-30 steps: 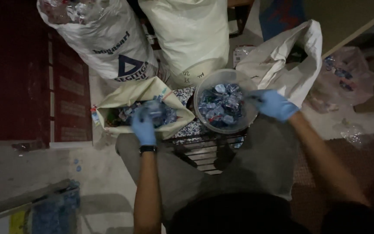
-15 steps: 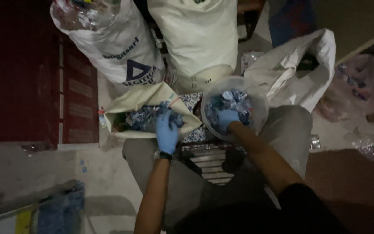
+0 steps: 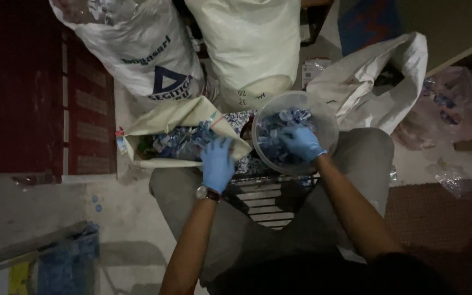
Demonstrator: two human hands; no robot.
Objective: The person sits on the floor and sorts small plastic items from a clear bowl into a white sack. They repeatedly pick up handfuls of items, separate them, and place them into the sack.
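Both my hands wear blue gloves. My left hand [image 3: 217, 162] rests at the mouth of an open cream sack [image 3: 177, 116] lying on its side, with blue and white plastic scraps [image 3: 178, 141] spilling inside it. My right hand [image 3: 301, 142] is inside a clear round plastic tub [image 3: 323, 112] full of the same blue scraps, fingers curled down among them. Whether either hand grips scraps is hidden. A watch sits on my left wrist. The tub and sack stand just past my knees.
Two tall full white sacks [image 3: 137, 52] [image 3: 252, 46] stand behind. An empty crumpled white sack [image 3: 378, 82] lies at right, with clear plastic bags [image 3: 454, 109] beyond it. A slatted stool [image 3: 266, 199] is under me. A blue object [image 3: 64, 262] sits at lower left.
My right hand moved from the tub's right rim into the tub. My left hand stayed at the sack's mouth. The camera shifted, so everything sits further right in view.
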